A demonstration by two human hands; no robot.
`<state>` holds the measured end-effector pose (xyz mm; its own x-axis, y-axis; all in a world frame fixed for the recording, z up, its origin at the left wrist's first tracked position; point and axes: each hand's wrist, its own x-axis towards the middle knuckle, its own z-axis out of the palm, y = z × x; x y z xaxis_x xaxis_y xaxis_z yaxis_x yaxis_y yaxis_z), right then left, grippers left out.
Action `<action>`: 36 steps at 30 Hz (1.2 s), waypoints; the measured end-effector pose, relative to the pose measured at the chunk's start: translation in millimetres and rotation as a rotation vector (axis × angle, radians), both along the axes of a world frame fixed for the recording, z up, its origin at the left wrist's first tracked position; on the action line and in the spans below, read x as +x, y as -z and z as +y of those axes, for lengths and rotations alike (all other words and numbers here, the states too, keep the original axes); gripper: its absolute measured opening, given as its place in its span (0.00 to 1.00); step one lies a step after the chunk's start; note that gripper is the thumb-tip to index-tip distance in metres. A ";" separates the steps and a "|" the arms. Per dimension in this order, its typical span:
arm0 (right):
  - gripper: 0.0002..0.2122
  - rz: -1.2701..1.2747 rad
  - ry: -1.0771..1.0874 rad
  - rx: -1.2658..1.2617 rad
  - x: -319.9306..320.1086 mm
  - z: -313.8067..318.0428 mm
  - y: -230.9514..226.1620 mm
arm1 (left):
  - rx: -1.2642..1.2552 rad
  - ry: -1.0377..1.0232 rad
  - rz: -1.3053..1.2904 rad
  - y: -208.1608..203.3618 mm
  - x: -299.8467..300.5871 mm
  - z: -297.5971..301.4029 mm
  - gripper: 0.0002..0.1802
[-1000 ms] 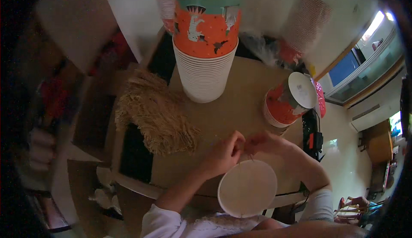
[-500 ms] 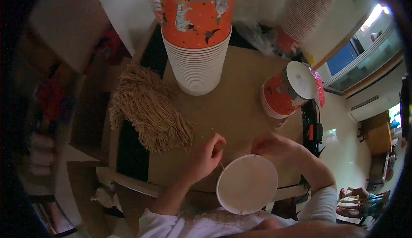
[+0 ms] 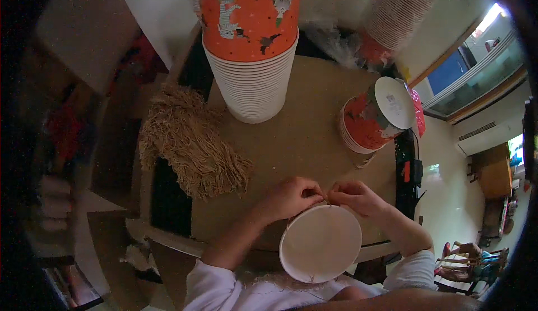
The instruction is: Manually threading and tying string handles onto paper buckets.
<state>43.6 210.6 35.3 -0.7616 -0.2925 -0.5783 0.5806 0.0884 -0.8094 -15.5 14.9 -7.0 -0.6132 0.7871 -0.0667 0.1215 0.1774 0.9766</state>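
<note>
A white paper bucket (image 3: 319,246) sits close to my body at the table's near edge, its open mouth facing up toward me. My left hand (image 3: 300,196) and my right hand (image 3: 358,197) meet at its far rim, fingertips pinched close together. Between them is a thin brown string (image 3: 328,199), attached at the rim. More of that string shows at the bucket's near rim. Left of my hands lies a thick bundle of cut tan strings (image 3: 193,143). The fingers partly cover the string's ends.
A tall stack of orange-and-white paper buckets (image 3: 252,58) rises at the back of the cardboard-topped table (image 3: 302,148). A shorter upturned stack (image 3: 372,117) stands at the right, a leaning stack (image 3: 400,14) behind it. Clear plastic wrap (image 3: 336,44) lies between. A black device (image 3: 412,171) lines the right edge.
My left hand has moved right to the far rim and joined my right hand there. Both hands now pinch at the string. The bucket has barely shifted.
</note>
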 end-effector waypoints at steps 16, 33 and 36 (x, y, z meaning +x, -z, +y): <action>0.05 0.903 -0.200 0.233 -7.9 7.6 31.0 | -0.067 -0.037 -0.032 5.5 3.8 3.5 0.09; 0.05 0.978 -0.301 0.226 -9.9 6.1 11.8 | -0.095 -0.207 0.080 11.4 7.5 6.5 0.06; 0.05 0.988 -0.285 0.252 -10.3 6.5 16.3 | -0.086 -0.173 0.020 9.6 7.5 5.2 0.07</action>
<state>33.3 217.2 19.0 -0.8489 -0.4927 0.1915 -0.3943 0.3488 -0.8502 -7.9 20.1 -16.6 -0.7407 0.6617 -0.1158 0.1011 0.2802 0.9546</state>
